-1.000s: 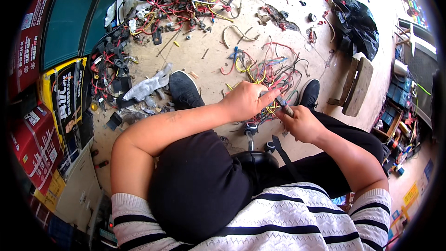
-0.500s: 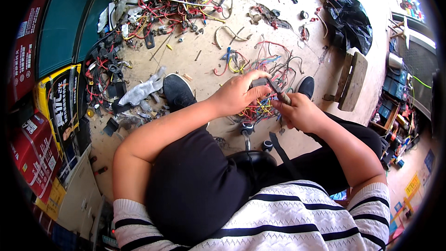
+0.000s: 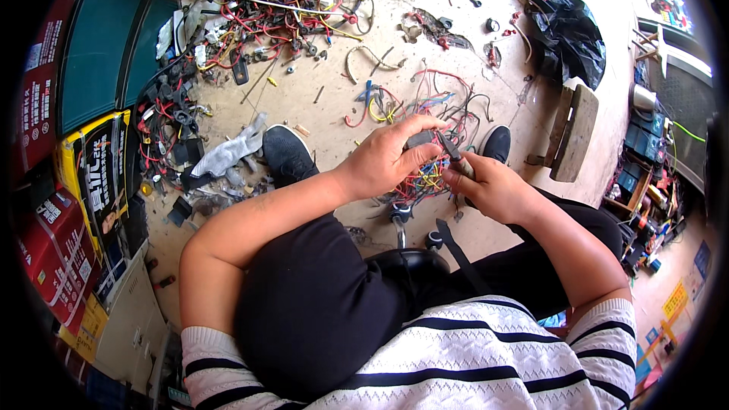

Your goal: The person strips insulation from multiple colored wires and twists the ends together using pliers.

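Your left hand pinches a small dark plastic connector block at the head of a tangled multicoloured wire bundle, steadying it at twelve o'clock above your knees so your right hand, closed on a slim dark tool, can work on it.

The left hand covers most of a small dark part; its kind cannot be determined. The tool handle is hidden inside the right hand, possibly a cutter.

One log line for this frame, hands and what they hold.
left hand: grips wire bundle | right hand: holds dark tool at bundle | floor: loose wires
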`<state>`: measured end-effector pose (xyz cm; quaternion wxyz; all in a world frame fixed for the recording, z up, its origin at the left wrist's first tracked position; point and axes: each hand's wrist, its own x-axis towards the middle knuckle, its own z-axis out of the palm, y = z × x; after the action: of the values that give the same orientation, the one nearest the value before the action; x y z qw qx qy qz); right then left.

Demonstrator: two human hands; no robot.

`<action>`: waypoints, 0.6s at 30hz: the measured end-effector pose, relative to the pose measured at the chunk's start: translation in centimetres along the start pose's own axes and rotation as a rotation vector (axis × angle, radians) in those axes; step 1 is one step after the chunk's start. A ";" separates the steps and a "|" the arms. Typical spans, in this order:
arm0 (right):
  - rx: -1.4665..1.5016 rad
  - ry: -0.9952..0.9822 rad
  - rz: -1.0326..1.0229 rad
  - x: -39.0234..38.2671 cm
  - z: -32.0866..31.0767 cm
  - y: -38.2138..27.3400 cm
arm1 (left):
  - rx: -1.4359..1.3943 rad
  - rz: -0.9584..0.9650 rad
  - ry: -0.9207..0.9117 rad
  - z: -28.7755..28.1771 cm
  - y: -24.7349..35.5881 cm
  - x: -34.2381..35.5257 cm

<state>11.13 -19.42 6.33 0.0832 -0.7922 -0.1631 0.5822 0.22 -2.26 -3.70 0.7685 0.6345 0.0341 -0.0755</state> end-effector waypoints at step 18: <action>-0.399 0.184 -0.196 0.7 0.6 1.0 | 0.355 0.064 0.048 0.3 -0.9 -0.2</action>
<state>10.88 -20.13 5.23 -0.0043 -0.8230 -0.3427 0.4530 -0.11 -2.74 -4.51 0.6455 0.7624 0.0183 -0.0410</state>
